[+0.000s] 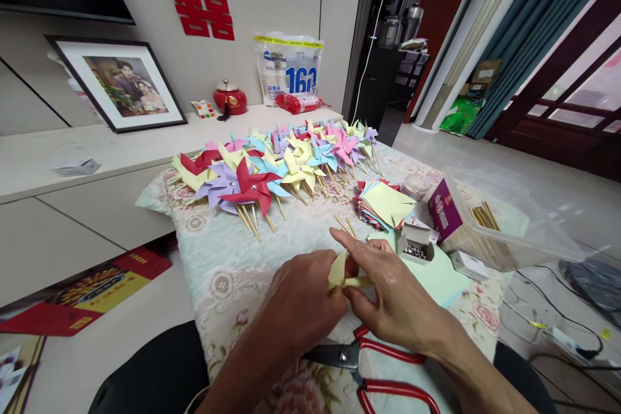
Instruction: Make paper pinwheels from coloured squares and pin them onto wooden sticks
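Between my two hands is a piece of folded yellow paper [338, 270], partly covered by the fingers. My left hand [310, 288] is closed around its left side. My right hand [383, 278] pinches the right side between thumb and fingers, with the index finger stretched out above. Red-handled scissors [392, 352] lie on the tablecloth just below the hands. Beyond the fingers are a stack of cut coloured paper [388, 202] and a small open box of metal fasteners [416, 247]. Finished paper pinwheels [255, 187] on sticks lie massed at the table's far side.
A clear plastic bin [509, 239] with wooden sticks [484, 215] stands at the right edge, beside a small white box [469, 266]. Green paper sheets [444, 275] lie under the small boxes. Behind the table runs a white cabinet [121, 149] with a framed photo [119, 84].
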A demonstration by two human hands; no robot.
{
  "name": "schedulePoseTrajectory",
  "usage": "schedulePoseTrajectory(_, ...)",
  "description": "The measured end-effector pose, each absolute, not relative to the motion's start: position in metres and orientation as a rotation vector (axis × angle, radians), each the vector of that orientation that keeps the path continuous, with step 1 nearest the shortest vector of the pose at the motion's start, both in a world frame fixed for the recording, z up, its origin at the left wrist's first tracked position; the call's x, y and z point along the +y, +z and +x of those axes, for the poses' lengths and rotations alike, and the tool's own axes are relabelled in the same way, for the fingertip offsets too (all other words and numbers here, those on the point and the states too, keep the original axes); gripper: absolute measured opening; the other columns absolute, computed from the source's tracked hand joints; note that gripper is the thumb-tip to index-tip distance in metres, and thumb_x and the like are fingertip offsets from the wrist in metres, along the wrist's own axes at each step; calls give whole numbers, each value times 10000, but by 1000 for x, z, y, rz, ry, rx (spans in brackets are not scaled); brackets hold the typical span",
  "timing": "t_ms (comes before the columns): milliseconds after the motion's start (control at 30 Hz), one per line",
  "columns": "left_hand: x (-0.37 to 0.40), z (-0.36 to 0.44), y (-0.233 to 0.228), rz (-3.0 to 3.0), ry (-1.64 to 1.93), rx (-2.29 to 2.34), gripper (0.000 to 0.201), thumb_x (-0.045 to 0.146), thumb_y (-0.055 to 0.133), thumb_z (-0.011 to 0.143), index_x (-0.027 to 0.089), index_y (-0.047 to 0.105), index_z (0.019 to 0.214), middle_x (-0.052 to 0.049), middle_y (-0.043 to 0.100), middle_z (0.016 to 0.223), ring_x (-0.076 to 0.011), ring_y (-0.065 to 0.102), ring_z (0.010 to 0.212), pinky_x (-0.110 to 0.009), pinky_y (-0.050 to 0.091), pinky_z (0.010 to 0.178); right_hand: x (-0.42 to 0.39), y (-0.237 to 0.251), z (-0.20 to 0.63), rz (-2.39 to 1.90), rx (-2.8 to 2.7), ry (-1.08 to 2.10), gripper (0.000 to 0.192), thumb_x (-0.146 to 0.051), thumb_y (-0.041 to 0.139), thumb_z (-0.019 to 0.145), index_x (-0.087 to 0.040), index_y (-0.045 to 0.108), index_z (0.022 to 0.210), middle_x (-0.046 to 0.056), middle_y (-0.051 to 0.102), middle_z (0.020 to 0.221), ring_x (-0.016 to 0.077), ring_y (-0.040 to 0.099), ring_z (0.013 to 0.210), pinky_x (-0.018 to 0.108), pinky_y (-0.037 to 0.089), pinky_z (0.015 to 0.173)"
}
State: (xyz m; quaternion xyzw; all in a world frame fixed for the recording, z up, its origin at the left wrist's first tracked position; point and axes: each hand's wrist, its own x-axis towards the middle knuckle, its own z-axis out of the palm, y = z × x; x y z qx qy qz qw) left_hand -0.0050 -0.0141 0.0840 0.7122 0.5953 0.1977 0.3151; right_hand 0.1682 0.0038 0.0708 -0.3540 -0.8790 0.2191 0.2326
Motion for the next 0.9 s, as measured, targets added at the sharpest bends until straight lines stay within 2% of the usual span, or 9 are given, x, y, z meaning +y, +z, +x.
schedulePoseTrajectory(167,-14,-7,83,1867,536,1536,152,132,511,705,221,407,638,6,577,660,-166,488,620,-306,263,587,5,67,168,-976,-2391,643,905,-38,512,716,-246,238,1553,40,694,979,242,594,876,458,421,892)
schedulePoseTrajectory(267,-13,-11,84,1775,661,1509,44,193,576,725,216,542,741,-1,633,762,-188,556,723,-302,348,644,10,65,170,-1061,-2235,764,855,-54,531,730,-240,314,1535,22,671,912,216,581,826,401,451,836)
schedulePoseTrajectory(367,-8,-14,83,1527,872,1486,334,252,667,685,219,620,1015,-35,680,976,-217,604,882,-318,430,759,16,63,169,-1148,-1899,1013,776,-109,576,762,-236,387,1504,-6,614,831,175,565,745,309,467,708)
schedulePoseTrajectory(433,-5,-15,79,1330,948,1430,462,278,702,643,205,603,1088,-50,681,999,-203,608,823,-313,451,724,18,61,167,-1110,-1638,1228,793,-171,624,770,-225,357,1515,-21,597,801,166,577,725,279,469,662)
schedulePoseTrajectory(533,-1,-10,71,1052,957,1212,439,317,719,617,182,579,1010,-22,673,828,-160,578,658,-280,433,612,18,57,161,-1010,-1360,1425,897,-229,698,749,-200,276,1540,-14,639,837,173,616,764,276,486,685)
schedulePoseTrajectory(633,0,1,64,923,1016,1088,349,305,749,594,173,571,864,15,642,704,-136,560,622,-254,413,601,16,55,157,-975,-1253,1458,929,-238,748,726,-194,286,1531,10,689,907,175,641,787,273,492,703)
schedulePoseTrajectory(767,-1,12,63,839,1098,1054,270,274,754,591,164,614,793,0,673,706,-161,605,677,-265,445,654,15,54,155,-955,-1210,1460,910,-260,771,731,-200,316,1516,25,720,938,192,668,824,284,503,728)
schedulePoseTrajectory(900,-2,12,63,798,1085,1018,288,275,737,614,139,692,864,-37,720,753,-210,657,736,-296,486,684,14,50,156,-930,-1177,1506,849,-273,788,726,-190,379,1466,52,731,987,209,681,857,296,517,727)
